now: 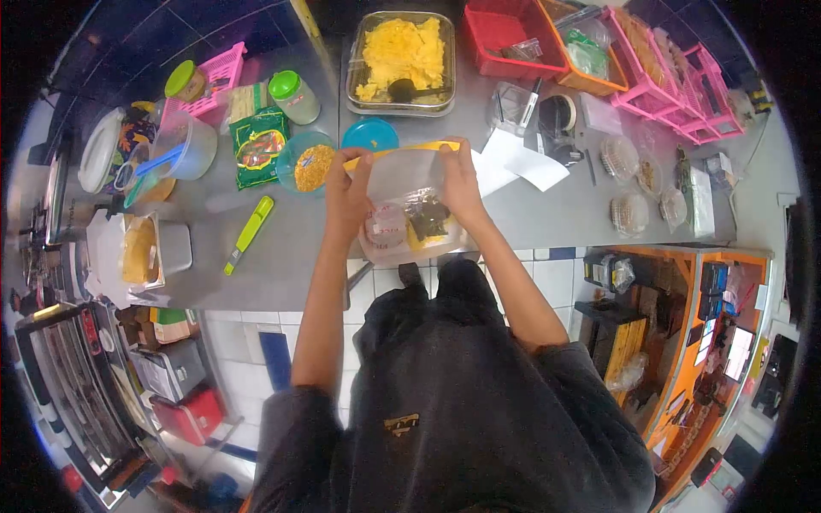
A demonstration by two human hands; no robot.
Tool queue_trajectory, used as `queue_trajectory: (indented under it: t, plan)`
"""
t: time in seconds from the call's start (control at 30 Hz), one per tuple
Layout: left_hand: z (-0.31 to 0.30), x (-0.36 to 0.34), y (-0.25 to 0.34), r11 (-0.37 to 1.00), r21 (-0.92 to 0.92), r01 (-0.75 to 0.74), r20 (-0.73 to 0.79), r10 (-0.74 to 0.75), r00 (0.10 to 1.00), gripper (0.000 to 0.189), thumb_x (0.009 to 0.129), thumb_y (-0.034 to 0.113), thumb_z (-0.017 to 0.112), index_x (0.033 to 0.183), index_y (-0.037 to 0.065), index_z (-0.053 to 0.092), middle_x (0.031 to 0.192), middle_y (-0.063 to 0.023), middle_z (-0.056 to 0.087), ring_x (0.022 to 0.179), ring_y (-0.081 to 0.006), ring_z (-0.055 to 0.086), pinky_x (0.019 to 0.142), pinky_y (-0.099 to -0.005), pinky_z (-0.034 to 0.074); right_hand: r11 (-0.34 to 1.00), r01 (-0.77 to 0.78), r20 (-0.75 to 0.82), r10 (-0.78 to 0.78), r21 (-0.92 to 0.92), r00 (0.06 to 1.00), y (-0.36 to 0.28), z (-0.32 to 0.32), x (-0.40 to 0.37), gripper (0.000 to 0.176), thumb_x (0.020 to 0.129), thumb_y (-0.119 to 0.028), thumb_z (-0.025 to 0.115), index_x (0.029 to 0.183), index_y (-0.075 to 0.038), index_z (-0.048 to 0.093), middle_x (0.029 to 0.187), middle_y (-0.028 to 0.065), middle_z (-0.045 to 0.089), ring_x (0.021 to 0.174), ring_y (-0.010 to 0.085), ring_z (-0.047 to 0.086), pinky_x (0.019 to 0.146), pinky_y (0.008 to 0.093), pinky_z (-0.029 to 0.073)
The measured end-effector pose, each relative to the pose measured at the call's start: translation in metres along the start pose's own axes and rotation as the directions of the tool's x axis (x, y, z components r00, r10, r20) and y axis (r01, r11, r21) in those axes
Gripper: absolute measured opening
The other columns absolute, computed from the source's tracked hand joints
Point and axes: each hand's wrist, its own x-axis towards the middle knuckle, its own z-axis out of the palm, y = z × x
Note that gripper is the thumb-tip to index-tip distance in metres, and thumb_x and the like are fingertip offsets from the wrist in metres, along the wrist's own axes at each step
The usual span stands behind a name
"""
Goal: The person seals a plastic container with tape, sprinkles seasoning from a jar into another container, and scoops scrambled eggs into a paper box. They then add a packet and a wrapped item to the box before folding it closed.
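Between my two hands is a translucent plastic container point(402, 175) with a yellow rim or lid edge along its far side. My left hand point(349, 192) grips its left side and my right hand point(460, 184) its right side, fingers curled over the far edge. Through the near part show a dark piece, something yellow and a round patch with reddish print; what they are I cannot make out. Just left of my left hand stands a bowl of orange-brown crumbs point(312, 167). A blue round lid point(370, 135) lies beyond the container.
A glass dish point(402, 107) of yellow food with a dark scoop stands at the back. Left are a green-handled cutter point(250, 235), a green packet point(259, 150) and a jar point(295, 98). White papers point(522, 162), a red bin point(513, 38) and small clear packs point(629, 212) lie right.
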Motion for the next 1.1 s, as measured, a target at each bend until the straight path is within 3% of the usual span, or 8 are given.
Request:
queue_trajectory:
  t: [0.23, 0.3, 0.43, 0.53, 0.7, 0.8, 0.93, 1.1]
  plan:
    - [-0.024, 0.008, -0.002, 0.929, 0.261, -0.263, 0.072, 0.252, 0.965, 0.01, 0.09, 0.008, 0.067, 0.096, 0.0, 0.065, 0.089, -0.0074, 0.066, 0.089, -0.0209, 0.064, 0.081, -0.0332, 0.048, 0.997, 0.036, 0.209, -0.021, -0.068, 0.978, -0.002, -0.02, 0.0, 0.017, 0.102, -0.019, 0.049, 0.11, -0.004, 0.052, 0.088, 0.01, 0.058, 0.084, 0.0191, 0.054, 0.078, 0.0328, 0.045]
    - [-0.038, 0.001, 0.008, 0.831, 0.378, -0.408, 0.302, 0.306, 0.903, 0.012, 0.088, 0.004, 0.066, 0.099, -0.001, 0.066, 0.103, -0.0128, 0.066, 0.098, -0.0285, 0.063, 0.086, -0.0368, 0.049, 0.967, 0.173, 0.292, -0.113, -0.189, 0.95, -0.014, -0.042, -0.008, 0.017, 0.1, -0.018, 0.052, 0.108, -0.003, 0.055, 0.091, 0.0132, 0.06, 0.087, 0.0249, 0.057, 0.08, 0.0352, 0.046]
    - [-0.055, -0.048, 0.046, 0.788, 0.417, -0.454, 0.524, 0.2, 0.828, 0.014, 0.087, 0.002, 0.064, 0.101, -0.001, 0.067, 0.121, -0.0193, 0.061, 0.11, -0.0343, 0.06, 0.095, -0.0389, 0.048, 0.682, 0.461, 0.463, -0.199, -0.568, 0.864, -0.042, -0.064, -0.054, 0.021, 0.093, -0.016, 0.058, 0.106, 0.0, 0.059, 0.103, 0.0221, 0.06, 0.095, 0.0395, 0.059, 0.086, 0.0426, 0.048]
    - [-0.054, -0.08, 0.021, 0.685, 0.556, -0.47, 0.537, 0.135, 0.833, 0.017, 0.09, 0.002, 0.061, 0.106, 0.0, 0.066, 0.135, -0.0233, 0.053, 0.119, -0.0379, 0.055, 0.102, -0.0414, 0.045, 0.653, 0.366, 0.349, -0.163, -0.663, 0.923, -0.032, -0.058, -0.083, 0.025, 0.091, -0.016, 0.06, 0.109, 0.002, 0.057, 0.108, 0.022, 0.059, 0.098, 0.0404, 0.058, 0.089, 0.0455, 0.048]
    - [-0.03, -0.106, -0.07, 0.962, 0.271, -0.039, 0.131, 0.003, 0.991, 0.043, 0.097, 0.002, 0.048, 0.14, 0.003, 0.047, 0.148, -0.0255, 0.04, 0.137, -0.0417, 0.041, 0.109, -0.0449, 0.039, 0.859, 0.2, 0.258, -0.082, -0.471, 0.963, 0.036, -0.059, -0.093, 0.044, 0.095, -0.014, 0.053, 0.134, 0.004, 0.047, 0.126, 0.0271, 0.055, 0.117, 0.0437, 0.053, 0.1, 0.0453, 0.044]
    - [-0.019, -0.109, -0.083, 0.974, 0.212, -0.079, 0.04, 0.072, 0.997, 0.05, 0.099, 0.002, 0.042, 0.149, 0.0, 0.034, 0.148, -0.0269, 0.041, 0.138, -0.0384, 0.041, 0.109, -0.0429, 0.038, 0.872, 0.289, 0.312, -0.169, -0.394, 0.935, 0.064, -0.063, -0.083, 0.049, 0.095, -0.012, 0.048, 0.141, 0.005, 0.042, 0.134, 0.0304, 0.049, 0.123, 0.0451, 0.05, 0.104, 0.0439, 0.042]
    - [-0.033, -0.095, -0.066, 0.976, 0.215, 0.025, 0.105, -0.049, 0.993, 0.046, 0.1, 0.007, 0.045, 0.144, -0.004, 0.04, 0.136, -0.0257, 0.055, 0.126, -0.0311, 0.056, 0.102, -0.0389, 0.045, 0.934, 0.071, 0.241, 0.017, -0.351, 0.97, 0.048, -0.062, -0.07, 0.046, 0.094, -0.018, 0.045, 0.133, 0.006, 0.051, 0.126, 0.0321, 0.056, 0.117, 0.0436, 0.056, 0.102, 0.0417, 0.043]
    - [-0.047, -0.075, -0.037, 0.928, 0.22, 0.3, 0.084, -0.325, 0.942, 0.034, 0.097, 0.021, 0.058, 0.112, -0.008, 0.067, 0.089, -0.0114, 0.071, 0.079, -0.0141, 0.065, 0.074, -0.028, 0.051, 0.861, -0.253, 0.176, 0.359, -0.441, 0.916, -0.002, -0.064, -0.047, 0.054, 0.092, -0.037, 0.044, 0.119, 0.006, 0.061, 0.108, 0.0304, 0.066, 0.107, 0.041, 0.063, 0.096, 0.0399, 0.046]
